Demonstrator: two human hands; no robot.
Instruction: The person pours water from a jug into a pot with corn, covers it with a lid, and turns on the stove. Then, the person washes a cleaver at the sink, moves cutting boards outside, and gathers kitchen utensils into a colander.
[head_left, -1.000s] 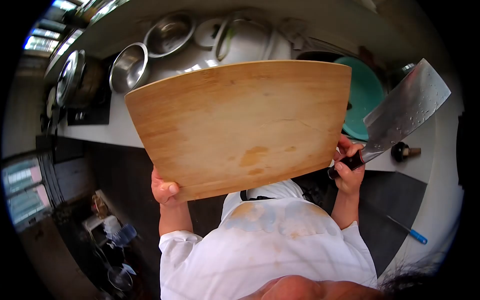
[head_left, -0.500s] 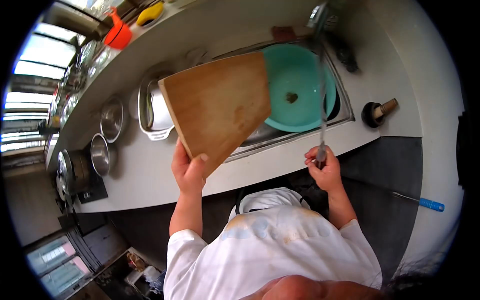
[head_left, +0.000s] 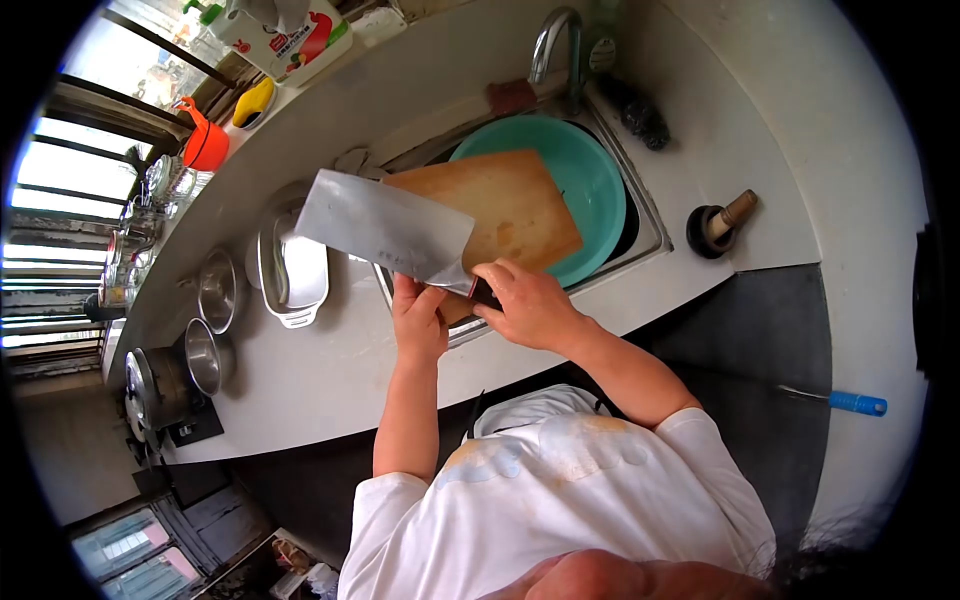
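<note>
A broad metal cleaver lies flat side up over a wooden cutting board, its blade pointing left and away from me. My right hand is closed around the cleaver's dark handle, of which only a bit shows. My left hand is closed at the near edge of the board, its fingertips close under the blade; whether they touch the cleaver I cannot tell. Beneath the board, a turquoise basin sits in the sink, partly covered by the board.
On the counter's left are a white tray with a long green item, two metal bowls and a pot. A faucet rises behind the basin. To the right stand a mortar with pestle and a blue-handled tool.
The cleaver, edge-on at the right before, is now turned broadside across the board, brought left by my right hand. The board has shifted right and now covers more of the basin.
</note>
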